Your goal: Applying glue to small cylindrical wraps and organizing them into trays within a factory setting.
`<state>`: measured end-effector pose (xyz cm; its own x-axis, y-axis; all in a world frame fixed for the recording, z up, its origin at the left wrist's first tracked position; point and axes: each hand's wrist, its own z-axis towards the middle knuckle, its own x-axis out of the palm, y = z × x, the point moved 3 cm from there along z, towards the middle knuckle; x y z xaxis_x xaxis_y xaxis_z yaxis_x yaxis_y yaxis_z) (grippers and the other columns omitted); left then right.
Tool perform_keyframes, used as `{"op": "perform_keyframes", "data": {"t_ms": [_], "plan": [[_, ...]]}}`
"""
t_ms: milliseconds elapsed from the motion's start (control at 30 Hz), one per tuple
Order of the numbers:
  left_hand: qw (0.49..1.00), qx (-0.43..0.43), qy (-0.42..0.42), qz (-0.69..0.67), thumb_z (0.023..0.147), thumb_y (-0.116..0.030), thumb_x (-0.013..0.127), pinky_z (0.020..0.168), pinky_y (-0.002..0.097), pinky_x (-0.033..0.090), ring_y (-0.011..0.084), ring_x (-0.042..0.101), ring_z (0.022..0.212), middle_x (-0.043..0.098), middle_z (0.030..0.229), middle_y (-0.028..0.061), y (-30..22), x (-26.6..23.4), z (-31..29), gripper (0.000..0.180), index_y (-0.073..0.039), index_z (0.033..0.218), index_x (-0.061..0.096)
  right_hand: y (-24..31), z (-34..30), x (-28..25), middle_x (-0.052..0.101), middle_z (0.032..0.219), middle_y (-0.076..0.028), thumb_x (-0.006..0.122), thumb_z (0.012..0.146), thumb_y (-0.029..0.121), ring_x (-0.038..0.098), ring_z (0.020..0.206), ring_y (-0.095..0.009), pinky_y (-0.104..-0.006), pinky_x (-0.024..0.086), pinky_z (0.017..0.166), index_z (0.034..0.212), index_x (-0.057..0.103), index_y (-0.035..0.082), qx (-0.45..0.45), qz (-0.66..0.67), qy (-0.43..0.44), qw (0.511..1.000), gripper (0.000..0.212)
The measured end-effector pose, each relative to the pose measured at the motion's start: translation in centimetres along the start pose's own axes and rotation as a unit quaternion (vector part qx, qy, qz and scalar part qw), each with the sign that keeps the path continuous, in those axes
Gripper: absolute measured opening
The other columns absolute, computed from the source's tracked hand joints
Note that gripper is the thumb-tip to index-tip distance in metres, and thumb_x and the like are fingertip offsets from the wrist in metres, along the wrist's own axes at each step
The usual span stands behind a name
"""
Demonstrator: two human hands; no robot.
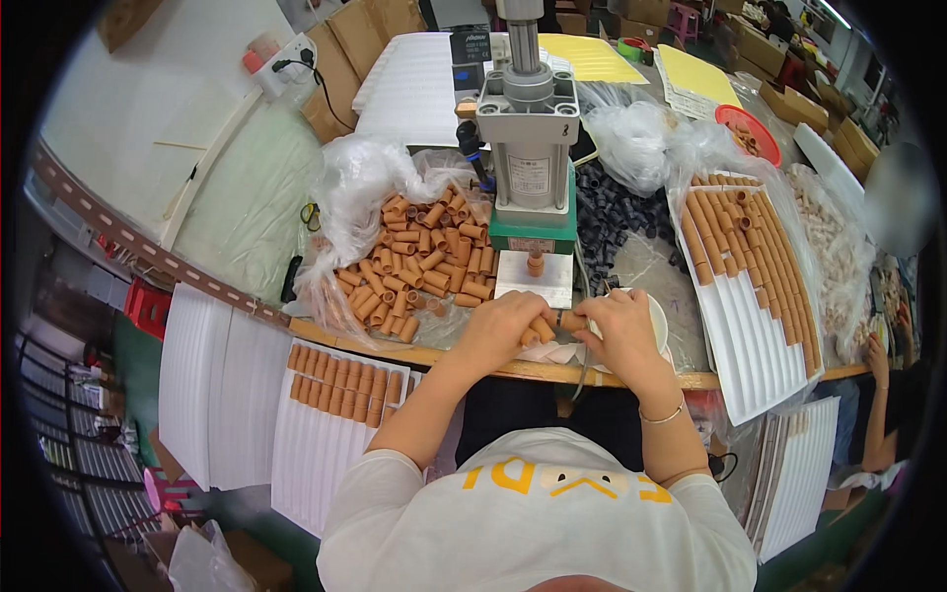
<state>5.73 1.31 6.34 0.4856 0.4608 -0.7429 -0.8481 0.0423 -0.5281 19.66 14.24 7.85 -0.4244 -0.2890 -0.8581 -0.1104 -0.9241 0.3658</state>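
My left hand is closed around a couple of orange-brown tubes just in front of the press plate. Close beside it, my right hand pinches another short orange-brown tube, its end turned toward the left hand. Behind both hands stands a grey pneumatic press on a green block. Under the press, on a bare metal plate, one brown tube stands upright. A white bowl is partly hidden behind my right hand.
Loose brown tubes heap on a plastic bag at left. Dark caps pile right of the press. A ridged white tray at right holds rows of tubes; another tray sits below the wooden table edge. A co-worker's hand shows far right.
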Motion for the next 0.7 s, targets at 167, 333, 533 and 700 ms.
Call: {"op": "perform_keyframes", "data": {"t_ms": [167,333,533,700], "plan": [[0.999,0.026,0.01,-0.043,0.061,0.004,0.07,0.068,0.0372,0.05,0.0308,0.063,0.08,0.061,0.083,0.0106,-1.3,0.0,0.0,0.034,-0.006,0.091,0.057,0.9,-0.4,1.7,0.067,0.088,-0.003,0.075,0.071,0.01,0.057,0.085,-0.024,-0.0429,0.038,0.081,0.096,0.068,0.011,0.0,-0.047,0.006,0.999,0.025],[0.933,-0.177,-0.163,-0.267,0.075,0.002,0.074,0.075,0.0299,0.051,0.0205,0.067,0.086,0.068,0.098,0.0104,4.4,1.0,-1.0,0.028,-0.004,0.097,0.057,-1.9,1.1,2.9,0.067,0.087,-0.006,0.071,0.075,0.01,0.059,0.09,-0.027,-0.0454,0.04,0.081,0.096,0.064,0.01,0.099,0.117,-0.006,0.988,0.022],[0.97,-0.214,-0.09,-0.075,0.074,-0.011,0.078,0.078,0.0363,0.052,0.0305,0.067,0.089,0.069,0.1,0.0155,9.3,1.2,2.5,0.042,-0.003,0.111,0.059,-4.6,6.7,7.2,0.065,0.083,-0.005,0.074,0.073,0.017,0.059,0.09,-0.03,-0.0457,0.04,0.076,0.087,0.062,0.011,0.136,0.094,-0.043,0.985,0.02],[0.967,-0.22,-0.081,-0.099,0.075,-0.01,0.078,0.076,0.0362,0.052,0.0301,0.066,0.085,0.067,0.092,0.0135,10.6,1.9,3.5,0.041,-0.005,0.11,0.059,-4.2,8.7,8.9,0.066,0.088,-0.004,0.079,0.068,0.022,0.057,0.093,-0.029,-0.0447,0.04,0.077,0.086,0.065,0.012,0.152,0.064,-0.018,0.986,0.026]]}}
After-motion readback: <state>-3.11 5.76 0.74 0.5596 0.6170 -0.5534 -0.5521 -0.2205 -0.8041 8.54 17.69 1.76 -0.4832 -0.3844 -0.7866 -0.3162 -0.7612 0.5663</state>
